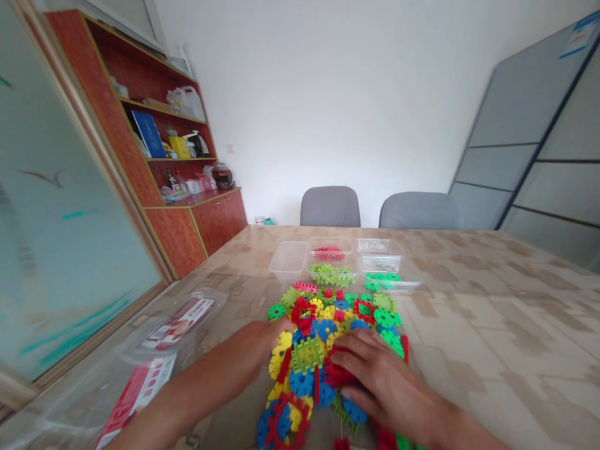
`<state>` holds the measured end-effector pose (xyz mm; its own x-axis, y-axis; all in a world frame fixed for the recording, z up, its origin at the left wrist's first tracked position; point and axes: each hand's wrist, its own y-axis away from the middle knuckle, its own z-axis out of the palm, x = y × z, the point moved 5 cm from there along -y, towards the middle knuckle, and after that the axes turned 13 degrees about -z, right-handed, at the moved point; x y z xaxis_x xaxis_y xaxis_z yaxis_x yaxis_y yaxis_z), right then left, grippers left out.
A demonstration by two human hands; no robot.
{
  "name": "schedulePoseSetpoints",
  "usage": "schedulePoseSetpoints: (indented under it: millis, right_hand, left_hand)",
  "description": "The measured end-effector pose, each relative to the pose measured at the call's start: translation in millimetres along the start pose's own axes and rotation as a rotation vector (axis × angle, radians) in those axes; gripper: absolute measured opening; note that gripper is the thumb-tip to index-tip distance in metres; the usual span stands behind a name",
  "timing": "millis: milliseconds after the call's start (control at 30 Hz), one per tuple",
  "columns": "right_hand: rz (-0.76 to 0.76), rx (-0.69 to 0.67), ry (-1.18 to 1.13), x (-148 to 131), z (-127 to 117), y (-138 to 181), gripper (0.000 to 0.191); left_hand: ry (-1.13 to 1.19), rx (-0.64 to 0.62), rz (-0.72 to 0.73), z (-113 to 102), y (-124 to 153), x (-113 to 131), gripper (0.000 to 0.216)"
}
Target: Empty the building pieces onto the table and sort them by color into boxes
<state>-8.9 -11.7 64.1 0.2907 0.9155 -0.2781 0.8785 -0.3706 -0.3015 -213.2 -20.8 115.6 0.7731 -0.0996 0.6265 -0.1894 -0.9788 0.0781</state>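
A heap of colourful plastic building pieces, notched discs and square frames, lies on the table in front of me. My left hand reaches into its left side, beside a red square frame piece; most of its fingers are hidden. My right hand lies over the right part of the heap, its fingers curled over red pieces that they partly cover. Between the hands sit a light green square frame and a blue notched disc. Yellow discs are around them.
Behind the heap stand clear plastic containers; some hold sorted red, light green and green pieces. Clear lids with red-and-white labels lie on the left. Two grey chairs stand beyond the patterned table. A wooden shelf cabinet is at the back left.
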Motion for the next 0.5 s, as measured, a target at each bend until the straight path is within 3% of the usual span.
schedulePoseSetpoints:
  millis: [100, 233, 400, 500]
  right_hand:
    - [0.043, 0.025, 0.015, 8.0, -5.0, 1.1, 0.014]
    - [0.062, 0.071, 0.043, 18.0, -7.4, 4.9, 0.019]
    - [0.167, 0.112, 0.045, 35.4, -7.1, 5.4, 0.019]
    - [0.230, 0.047, 0.062, 44.5, -6.5, 0.1, 0.010]
  left_hand:
    - [-0.049, 0.026, 0.161, -3.1, -16.1, 19.8, 0.027]
    - [-0.036, 0.125, 0.277, 6.1, -40.6, 30.6, 0.030]
    - [0.039, 0.106, 0.203, 23.2, -61.3, 18.1, 0.035]
    - [0.082, 0.079, 0.162, 27.5, -68.1, 5.9, 0.033]
